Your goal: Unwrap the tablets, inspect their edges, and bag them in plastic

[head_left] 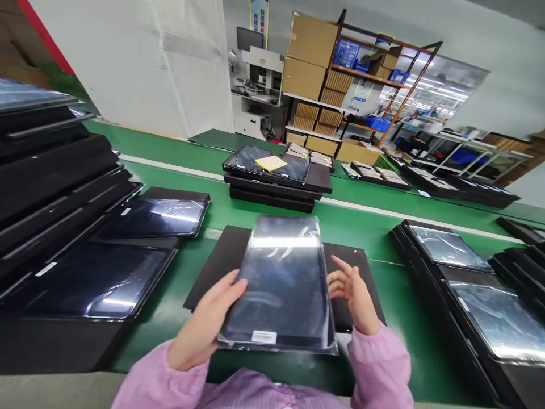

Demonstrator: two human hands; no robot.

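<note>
A dark tablet in a clear plastic bag (pixel 281 284) is held over a black mat (pixel 221 258) on the green table. My left hand (pixel 206 324) grips the bag's left edge, thumb on top and fingers underneath. My right hand (pixel 351 292) is just off the bag's right edge, fingers apart and slightly curled, holding nothing. A small white label sits near the bag's near edge. Pink sleeves cover both wrists.
Black trays with bagged tablets lie at left (pixel 97 281) and right (pixel 451 250). A tall stack of black trays (pixel 46 165) stands at far left. Another tray stack with a yellow note (pixel 276 176) sits beyond. Shelves with cartons (pixel 315 62) fill the background.
</note>
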